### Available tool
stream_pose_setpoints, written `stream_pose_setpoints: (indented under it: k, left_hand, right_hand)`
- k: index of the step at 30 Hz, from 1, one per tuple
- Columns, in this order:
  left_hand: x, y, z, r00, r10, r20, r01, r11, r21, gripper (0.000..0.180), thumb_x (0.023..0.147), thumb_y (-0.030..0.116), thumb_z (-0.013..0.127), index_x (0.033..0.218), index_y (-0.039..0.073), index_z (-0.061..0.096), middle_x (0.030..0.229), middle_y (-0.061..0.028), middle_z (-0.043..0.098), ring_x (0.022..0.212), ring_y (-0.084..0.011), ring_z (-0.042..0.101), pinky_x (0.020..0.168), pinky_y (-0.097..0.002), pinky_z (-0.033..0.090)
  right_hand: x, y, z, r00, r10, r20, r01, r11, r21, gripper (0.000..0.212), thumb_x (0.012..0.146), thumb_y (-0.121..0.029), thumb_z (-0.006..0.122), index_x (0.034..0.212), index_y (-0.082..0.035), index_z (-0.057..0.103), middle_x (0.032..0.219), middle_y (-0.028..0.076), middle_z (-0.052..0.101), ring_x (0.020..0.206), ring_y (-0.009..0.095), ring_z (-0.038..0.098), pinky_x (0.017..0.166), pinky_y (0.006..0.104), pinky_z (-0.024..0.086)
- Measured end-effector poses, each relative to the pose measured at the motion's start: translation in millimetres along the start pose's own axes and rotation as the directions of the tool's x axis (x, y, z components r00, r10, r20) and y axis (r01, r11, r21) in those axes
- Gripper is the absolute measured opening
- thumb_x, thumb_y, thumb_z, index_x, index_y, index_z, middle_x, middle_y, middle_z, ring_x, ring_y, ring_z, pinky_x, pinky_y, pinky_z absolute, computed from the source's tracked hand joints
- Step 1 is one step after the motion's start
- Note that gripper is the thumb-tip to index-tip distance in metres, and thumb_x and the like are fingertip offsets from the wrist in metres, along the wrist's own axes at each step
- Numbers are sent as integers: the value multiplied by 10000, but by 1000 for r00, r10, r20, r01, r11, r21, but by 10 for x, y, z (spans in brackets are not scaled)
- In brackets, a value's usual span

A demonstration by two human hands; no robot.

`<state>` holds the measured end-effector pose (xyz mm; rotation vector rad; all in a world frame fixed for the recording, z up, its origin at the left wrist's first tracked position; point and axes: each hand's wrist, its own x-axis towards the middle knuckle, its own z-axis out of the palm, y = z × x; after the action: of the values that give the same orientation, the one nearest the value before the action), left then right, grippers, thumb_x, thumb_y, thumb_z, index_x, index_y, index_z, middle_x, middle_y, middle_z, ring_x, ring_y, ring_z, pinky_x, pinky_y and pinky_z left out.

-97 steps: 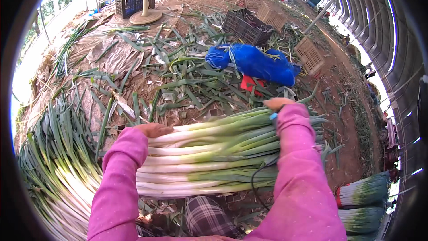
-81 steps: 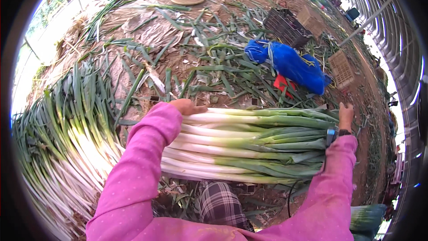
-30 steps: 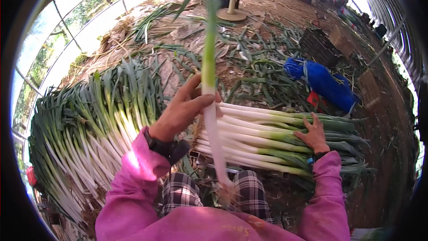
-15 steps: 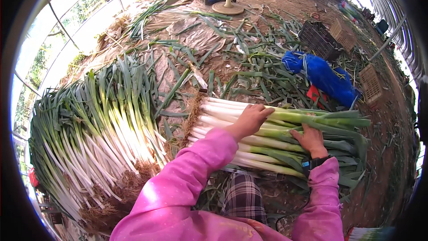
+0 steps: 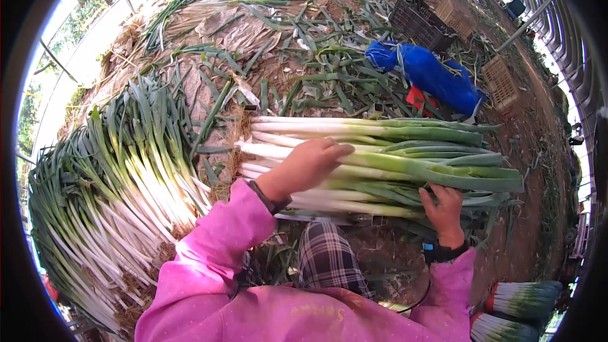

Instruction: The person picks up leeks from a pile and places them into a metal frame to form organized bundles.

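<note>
the bundle of leeks point(image 5: 380, 158) lies across my lap, white ends to my left. my left hand point(image 5: 304, 168) rests flat and open on top of its white stalks, gripping nothing. my right hand point(image 5: 443, 209) presses its near edge, fingers spread against the green part.

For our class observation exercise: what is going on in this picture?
A person in pink sleeves is working over a stack of trimmed leeks lying across the ground in front of them. The left hand rests flat on the white stalks, while the right hand presses the near side of the green part. A large pile of untrimmed leeks lies to the left. Beyond the stack, cut leaves litter the ground, with a blue bag and dark crates farther off.
</note>
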<state>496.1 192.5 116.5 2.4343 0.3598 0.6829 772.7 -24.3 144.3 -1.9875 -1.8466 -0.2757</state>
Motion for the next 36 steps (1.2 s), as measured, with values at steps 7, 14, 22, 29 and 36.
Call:
stream_pose_setpoints:
  k: [7,14,22,29,36]
  left_hand:
    - [-508,212,463,1000,-14,-15,14,1000,25,365,817,118,622,1178,83,579,895,-139,605,821,-338,593,710,-426,479]
    - [-632,174,579,995,-24,-96,27,999,33,340,826,141,616,1165,118,594,894,-112,608,803,-327,599,694,-418,487]
    - [-669,110,593,998,-6,-59,7,1000,20,353,840,143,613,1190,106,585,884,-132,605,781,-348,606,670,-432,489]
    - [-658,-30,684,998,-43,-48,43,999,12,329,843,165,619,1163,91,589,927,-130,601,831,-342,602,699,-430,488]
    - [-670,-2,692,1000,6,8,-7,993,121,370,828,142,602,1196,113,572,1023,-105,571,967,-308,538,834,-401,446]
  right_hand:
    - [-547,-350,-69,991,119,-67,-103,972,209,151,743,-106,709,881,-47,691,743,99,655,736,327,626,731,387,487]
    - [-789,-234,346,977,209,-46,-205,975,92,262,763,-154,706,996,-36,685,1011,175,643,936,366,590,805,424,485]
    - [-708,-205,431,994,108,-23,-111,982,-153,402,750,-287,705,1076,-54,667,1082,187,632,1039,374,558,942,474,397]
    - [-601,73,475,984,158,88,-145,980,-136,391,751,-333,699,1053,-85,672,1069,171,635,1028,372,555,926,480,393]
    - [-846,194,85,993,100,-62,-97,994,51,233,747,-150,699,961,-63,669,896,137,650,853,361,597,796,430,461]
